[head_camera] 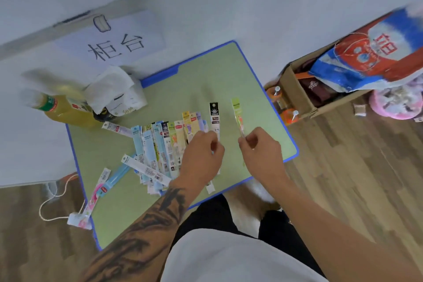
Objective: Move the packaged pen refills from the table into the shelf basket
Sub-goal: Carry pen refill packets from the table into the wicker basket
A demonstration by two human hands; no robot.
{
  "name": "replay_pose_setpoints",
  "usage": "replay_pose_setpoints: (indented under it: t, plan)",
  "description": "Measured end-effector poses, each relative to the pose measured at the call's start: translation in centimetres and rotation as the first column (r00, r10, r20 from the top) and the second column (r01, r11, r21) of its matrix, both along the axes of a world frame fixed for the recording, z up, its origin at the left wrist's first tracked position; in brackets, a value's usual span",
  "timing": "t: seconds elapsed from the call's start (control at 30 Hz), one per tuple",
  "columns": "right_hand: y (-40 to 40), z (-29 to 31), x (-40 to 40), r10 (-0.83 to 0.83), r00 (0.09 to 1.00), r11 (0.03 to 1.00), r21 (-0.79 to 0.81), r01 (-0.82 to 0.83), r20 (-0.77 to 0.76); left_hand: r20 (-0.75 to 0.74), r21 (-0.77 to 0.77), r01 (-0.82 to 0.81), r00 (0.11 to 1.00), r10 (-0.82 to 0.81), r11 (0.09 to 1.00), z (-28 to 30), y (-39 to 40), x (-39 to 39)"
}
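A low green bench [128,204] with a blue rim fills the middle of the frame, seen from above, with wood floor around it. At the upper left a white paper sign [109,39] carries large handwritten characters. At the upper right a cardboard box [295,91] holds a red and blue bag [366,57]. No shelf basket is in view. On the bench's upper left corner stand a bottle of yellow drink [66,110] and a crumpled white tissue pack [114,91]. The packaged pen refills [158,146] lie fanned across the centre of the bench, long narrow sleeves overlapping side by side, with a few loose ones at the lower left, one pink pack [91,201] hanging over the bench edge. Your left hand [201,155] hovers over the right end of the fan, fingers curled near a black-topped pack [214,117]; I cannot tell whether it grips anything. Your right hand [261,151], centre right, pinches the lower end of a light green pack [237,114] between fingertips and thumb. These packs look very light, thin and bendy, with slick plastic faces that will likely slide over each other. Judging by that, pinch near the middle, or gather several into a squared bundle so they flop less.
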State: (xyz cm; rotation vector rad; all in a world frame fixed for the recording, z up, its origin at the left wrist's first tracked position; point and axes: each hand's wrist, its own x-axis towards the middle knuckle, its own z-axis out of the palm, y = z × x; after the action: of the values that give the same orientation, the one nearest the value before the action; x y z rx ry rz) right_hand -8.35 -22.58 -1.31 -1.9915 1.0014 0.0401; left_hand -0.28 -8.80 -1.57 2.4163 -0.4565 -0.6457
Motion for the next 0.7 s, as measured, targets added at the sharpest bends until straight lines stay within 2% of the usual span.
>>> replay_pose_setpoints:
  t: [0.1,0.23,0.37,0.53,0.7]
  plan:
    - [-3.9,2.1,-3.7,-0.174,0.981,0.984,0.066,0.168,0.092,-0.085,-0.173,-0.139,0.988,0.126,0.975,1.7,-5.3,-3.1]
    - [-10.4,4.3,-10.2,-0.326,0.925,0.938,0.188,0.291,0.194,-0.13,-0.274,-0.119,0.988,0.086,0.954,3.5,-13.1,-8.2]
    - [-16.9,5.8,-17.3,-0.44,0.858,0.89,0.251,0.38,0.265,-0.152,-0.313,-0.005,0.987,-0.045,0.95,5.4,-20.5,-14.1]
    - [-24.2,7.2,-26.9,-0.577,0.717,0.817,0.276,0.506,0.391,-0.173,-0.372,0.171,0.953,-0.249,0.912,8.7,-29.9,-21.4]
    - [-29.4,7.2,-35.6,-0.707,0.559,0.688,0.237,0.686,0.434,-0.203,-0.384,0.374,0.858,-0.472,0.844,10.2,-37.2,-28.6]
